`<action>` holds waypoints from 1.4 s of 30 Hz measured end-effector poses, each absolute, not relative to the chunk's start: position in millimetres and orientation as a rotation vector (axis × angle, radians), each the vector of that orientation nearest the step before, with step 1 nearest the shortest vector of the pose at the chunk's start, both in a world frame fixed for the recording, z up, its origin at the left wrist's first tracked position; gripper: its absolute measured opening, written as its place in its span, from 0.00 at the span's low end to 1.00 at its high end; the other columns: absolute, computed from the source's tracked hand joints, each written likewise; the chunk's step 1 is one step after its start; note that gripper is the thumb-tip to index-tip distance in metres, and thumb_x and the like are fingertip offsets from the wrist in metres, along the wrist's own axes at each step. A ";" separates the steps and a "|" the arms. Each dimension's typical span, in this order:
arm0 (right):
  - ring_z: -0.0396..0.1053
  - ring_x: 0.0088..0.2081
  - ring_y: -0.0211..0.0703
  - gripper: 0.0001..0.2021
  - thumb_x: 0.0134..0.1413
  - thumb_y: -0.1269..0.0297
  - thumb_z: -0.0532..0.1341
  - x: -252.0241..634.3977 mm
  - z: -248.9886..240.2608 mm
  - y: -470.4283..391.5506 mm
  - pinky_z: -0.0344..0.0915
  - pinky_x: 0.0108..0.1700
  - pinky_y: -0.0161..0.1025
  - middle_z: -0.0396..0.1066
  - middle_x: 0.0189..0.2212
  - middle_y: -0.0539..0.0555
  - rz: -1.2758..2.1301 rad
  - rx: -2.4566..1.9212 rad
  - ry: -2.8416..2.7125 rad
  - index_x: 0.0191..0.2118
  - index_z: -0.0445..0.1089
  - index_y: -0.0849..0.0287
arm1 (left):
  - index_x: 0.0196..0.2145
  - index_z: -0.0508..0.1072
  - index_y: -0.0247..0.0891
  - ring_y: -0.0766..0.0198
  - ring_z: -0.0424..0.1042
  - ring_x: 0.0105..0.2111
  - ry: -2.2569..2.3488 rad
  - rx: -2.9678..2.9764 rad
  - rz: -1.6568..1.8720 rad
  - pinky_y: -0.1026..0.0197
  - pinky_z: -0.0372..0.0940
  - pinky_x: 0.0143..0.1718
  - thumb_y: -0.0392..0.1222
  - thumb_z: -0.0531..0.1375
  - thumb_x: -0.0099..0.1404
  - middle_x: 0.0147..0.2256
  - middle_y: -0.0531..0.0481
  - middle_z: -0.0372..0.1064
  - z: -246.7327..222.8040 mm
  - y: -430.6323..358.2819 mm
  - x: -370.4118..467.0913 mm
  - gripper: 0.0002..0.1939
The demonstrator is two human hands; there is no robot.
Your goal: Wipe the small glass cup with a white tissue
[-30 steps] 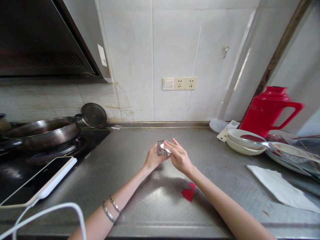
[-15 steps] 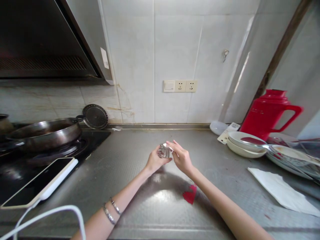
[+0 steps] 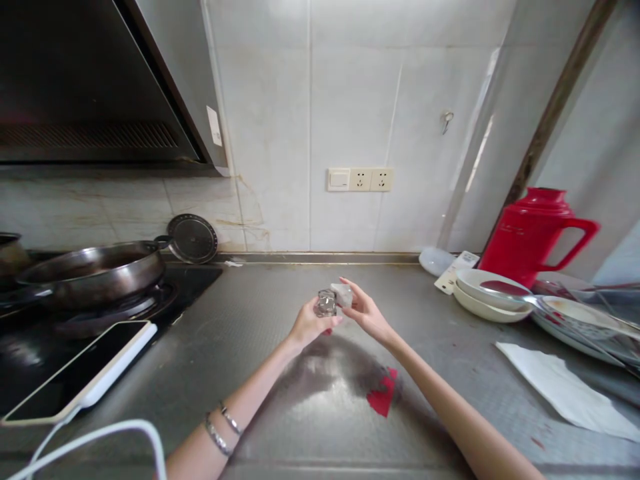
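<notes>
In the middle of the view, above the metal counter [image 3: 240,373], my left hand [image 3: 306,325] is closed around a small clear glass container [image 3: 327,303]. My right hand [image 3: 369,312] pinches a small whitish, paper-like piece [image 3: 343,294] between thumb and fingers, just right of the glass. Whether that piece touches the glass I cannot tell. A ragged red scrap [image 3: 383,393] lies on the counter below my right hand. Another bit of red [image 3: 327,331] shows under my left hand.
At left a metal pan [image 3: 100,273] sits on the stove, with a phone [image 3: 75,373] and white cable in front. On the right are a red thermos [image 3: 525,237], stacked bowls [image 3: 493,310], plates, and a white paper towel [image 3: 565,387]. A socket panel [image 3: 360,179] is on the wall.
My right hand has drawn slightly right from the glass's top, and the whitish piece now shows beside the glass. The camera view has shifted slightly.
</notes>
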State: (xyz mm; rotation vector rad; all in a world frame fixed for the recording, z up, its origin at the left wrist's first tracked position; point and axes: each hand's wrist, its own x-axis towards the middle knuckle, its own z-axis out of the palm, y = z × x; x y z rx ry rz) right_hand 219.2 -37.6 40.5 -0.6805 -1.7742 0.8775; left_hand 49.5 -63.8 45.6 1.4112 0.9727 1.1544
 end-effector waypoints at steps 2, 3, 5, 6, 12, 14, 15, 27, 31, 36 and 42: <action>0.70 0.28 0.39 0.30 0.54 0.64 0.58 221.6 37.7 -34.6 0.69 0.33 0.35 0.74 0.29 0.49 0.696 -0.768 -1.840 0.63 0.54 0.57 | 0.37 0.69 0.34 0.70 0.66 0.22 0.986 1.412 1.144 0.66 0.66 0.22 0.44 0.69 0.48 0.27 0.55 0.66 44.2 -63.0 48.9 0.20; 0.67 0.24 0.37 0.27 0.55 0.64 0.57 222.8 36.6 -33.3 0.67 0.30 0.34 0.72 0.25 0.47 0.587 -0.819 -1.868 0.61 0.58 0.57 | 0.37 0.69 0.34 0.70 0.67 0.22 0.990 1.413 1.138 0.66 0.66 0.22 0.44 0.69 0.48 0.27 0.54 0.66 43.2 -62.5 48.7 0.21; 0.62 0.19 0.35 0.20 0.57 0.64 0.57 225.0 35.0 -30.9 0.64 0.26 0.32 0.69 0.20 0.46 0.409 -0.894 -1.905 0.56 0.65 0.56 | 0.38 0.69 0.35 0.70 0.67 0.23 0.988 1.418 1.131 0.66 0.67 0.23 0.44 0.69 0.47 0.28 0.54 0.66 40.9 -61.6 48.7 0.22; 0.61 0.19 0.35 0.18 0.57 0.64 0.56 225.8 34.3 -29.9 0.63 0.25 0.32 0.68 0.19 0.45 0.357 -0.915 -1.914 0.53 0.68 0.56 | 0.39 0.70 0.35 0.70 0.67 0.23 0.984 1.422 1.130 0.65 0.67 0.23 0.44 0.69 0.47 0.28 0.54 0.66 39.7 -61.2 48.8 0.22; 0.71 0.25 0.40 0.19 0.57 0.61 0.58 226.2 32.8 -28.5 0.70 0.31 0.37 0.75 0.26 0.49 0.343 -0.988 -1.812 0.53 0.69 0.57 | 0.38 0.69 0.34 0.70 0.66 0.20 0.994 1.455 1.111 0.66 0.65 0.22 0.44 0.70 0.47 0.26 0.55 0.67 35.7 -60.9 51.5 0.22; 0.75 0.35 0.45 0.18 0.57 0.63 0.57 224.9 35.4 -31.9 0.72 0.39 0.41 0.78 0.34 0.53 0.418 -0.938 -1.826 0.52 0.70 0.58 | 0.38 0.69 0.34 0.70 0.66 0.21 0.991 1.449 1.123 0.66 0.65 0.21 0.43 0.70 0.46 0.25 0.56 0.66 36.2 -61.4 52.0 0.22; 0.75 0.40 0.47 0.18 0.56 0.65 0.56 224.2 37.1 -34.2 0.72 0.43 0.44 0.77 0.39 0.54 0.473 -0.884 -1.858 0.51 0.71 0.58 | 0.38 0.69 0.34 0.70 0.66 0.21 0.987 1.441 1.130 0.66 0.65 0.21 0.43 0.70 0.46 0.25 0.56 0.66 36.8 -61.6 52.0 0.22; 0.62 0.58 0.54 0.45 0.42 0.68 0.68 211.0 27.6 -42.8 0.65 0.55 0.50 0.57 0.62 0.63 0.745 -0.625 -2.011 0.66 0.48 0.54 | 0.39 0.73 0.34 0.65 0.72 0.27 1.042 1.388 1.191 0.64 0.66 0.27 0.43 0.69 0.47 0.30 0.49 0.74 42.9 -59.2 49.0 0.20; 0.62 0.58 0.55 0.48 0.38 0.66 0.71 205.4 20.0 -40.7 0.66 0.54 0.50 0.57 0.61 0.64 0.699 -0.640 -1.949 0.65 0.49 0.54 | 0.39 0.74 0.33 0.61 0.74 0.33 1.018 1.433 1.194 0.64 0.67 0.30 0.40 0.69 0.47 0.35 0.45 0.76 33.9 -55.8 52.4 0.20; 0.65 0.55 0.53 0.47 0.35 0.71 0.70 203.6 13.6 -36.6 0.66 0.54 0.49 0.60 0.59 0.62 0.790 -0.645 -1.876 0.64 0.52 0.54 | 0.43 0.72 0.34 0.64 0.72 0.25 1.054 1.418 1.052 0.66 0.65 0.20 0.47 0.69 0.50 0.36 0.44 0.75 32.7 -57.2 51.1 0.24; 0.72 0.47 0.51 0.44 0.34 0.66 0.72 206.3 21.6 -34.1 0.68 0.51 0.50 0.70 0.51 0.60 1.019 -0.677 -1.698 0.61 0.57 0.58 | 0.57 0.60 0.38 0.63 0.73 0.28 0.797 1.493 0.816 0.62 0.68 0.25 0.48 0.72 0.46 0.39 0.43 0.72 32.5 -52.7 39.5 0.43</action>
